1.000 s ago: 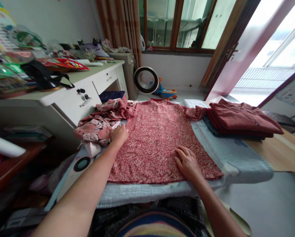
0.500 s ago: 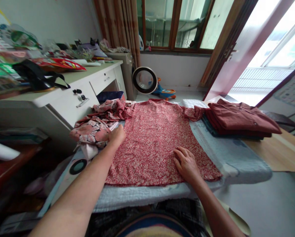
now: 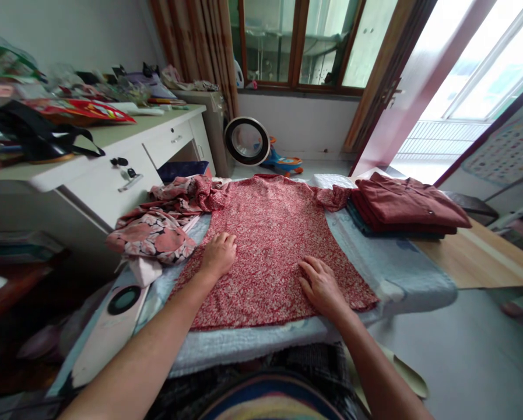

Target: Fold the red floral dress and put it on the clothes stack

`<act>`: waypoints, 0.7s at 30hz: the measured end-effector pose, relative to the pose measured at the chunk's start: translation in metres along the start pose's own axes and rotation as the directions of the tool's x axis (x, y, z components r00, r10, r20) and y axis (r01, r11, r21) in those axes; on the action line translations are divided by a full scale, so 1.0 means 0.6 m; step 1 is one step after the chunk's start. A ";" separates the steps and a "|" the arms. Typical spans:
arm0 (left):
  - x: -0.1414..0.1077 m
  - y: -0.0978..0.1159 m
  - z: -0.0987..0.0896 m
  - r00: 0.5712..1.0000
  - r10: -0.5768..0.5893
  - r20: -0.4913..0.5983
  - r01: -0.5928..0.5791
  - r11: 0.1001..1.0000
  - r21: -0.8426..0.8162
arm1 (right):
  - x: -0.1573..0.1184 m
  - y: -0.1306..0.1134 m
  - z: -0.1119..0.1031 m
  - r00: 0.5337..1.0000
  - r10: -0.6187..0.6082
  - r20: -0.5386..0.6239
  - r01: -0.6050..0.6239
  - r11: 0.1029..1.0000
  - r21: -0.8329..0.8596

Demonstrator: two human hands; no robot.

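Note:
A red blouse (image 3: 270, 251) with a small pale floral print lies spread out over a light blue cloth (image 3: 244, 350), its collar pointing away from me. On the left part of its body rests my left hand (image 3: 220, 255), palm down with the fingers lying on the fabric. My right hand (image 3: 323, 284) is laid flat on the lower right part, fingers slightly spread. Neither hand grips the cloth. Both short sleeves are bunched at the far corners. Against the left sleeve sits a crumpled pink and black floral garment (image 3: 156, 233).
Folded dark red clothes (image 3: 412, 201) are stacked at the right, near a wooden board (image 3: 475, 256). On the left stands a white desk (image 3: 108, 204) cluttered with bags and packets. A round-framed fan-like object (image 3: 246, 142) and a blue toy (image 3: 283, 160) are beyond the far edge.
My left hand has moved right from the blouse's left edge onto its body, and its fingers have loosened. My right hand stays on the lower right. The view has shifted slightly right.

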State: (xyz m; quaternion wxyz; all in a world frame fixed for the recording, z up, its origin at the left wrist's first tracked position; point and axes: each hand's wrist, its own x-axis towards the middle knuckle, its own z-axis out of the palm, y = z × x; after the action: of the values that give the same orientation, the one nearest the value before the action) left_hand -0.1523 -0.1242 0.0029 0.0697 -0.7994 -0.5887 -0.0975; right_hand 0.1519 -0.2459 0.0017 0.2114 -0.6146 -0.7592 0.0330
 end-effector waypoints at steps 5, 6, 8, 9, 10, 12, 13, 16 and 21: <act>-0.005 0.001 -0.013 0.999 -0.001 0.054 0.002 0.999 -0.035 | -0.018 0.021 -0.027 0.997 -0.013 0.079 0.009 0.999 0.053; -0.008 0.007 -0.020 0.998 0.003 0.060 0.000 0.999 -0.044 | -0.024 0.028 -0.033 0.996 -0.012 0.089 0.007 0.998 0.060; -0.019 0.028 -0.035 0.998 0.038 0.045 -0.034 0.996 -0.078 | -0.037 0.041 -0.046 0.993 -0.012 0.117 0.004 0.997 0.072; -0.026 0.042 -0.042 0.997 0.073 0.027 -0.070 0.992 -0.106 | -0.042 0.047 -0.052 0.991 -0.012 0.132 0.002 0.997 0.072; -0.035 0.058 -0.048 0.992 0.124 0.011 -0.121 0.982 -0.144 | -0.047 0.052 -0.058 0.989 -0.008 0.145 -0.001 0.998 0.067; -0.054 0.094 -0.057 0.973 0.231 0.010 -0.222 0.948 -0.229 | -0.052 0.056 -0.068 0.988 0.001 0.156 -0.008 0.999 0.049; -0.064 0.112 -0.060 0.955 0.295 0.022 -0.277 0.920 -0.278 | -0.052 0.056 -0.072 0.988 0.001 0.151 -0.008 0.999 0.044; -0.094 0.159 -0.061 0.909 0.417 0.033 -0.374 0.846 -0.380 | -0.047 0.047 -0.075 0.991 -0.018 0.131 0.009 0.998 0.069; -0.126 0.193 -0.048 0.876 0.479 0.052 -0.425 0.820 -0.382 | -0.045 0.042 -0.066 0.985 0.003 0.173 -0.023 0.993 0.117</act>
State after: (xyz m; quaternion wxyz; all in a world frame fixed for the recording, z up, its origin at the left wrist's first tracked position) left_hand -0.0658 -0.2352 0.0136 -0.0996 -0.9201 -0.3573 -0.1254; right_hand 0.1933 -0.2736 0.0224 0.1806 -0.6009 -0.7673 0.1324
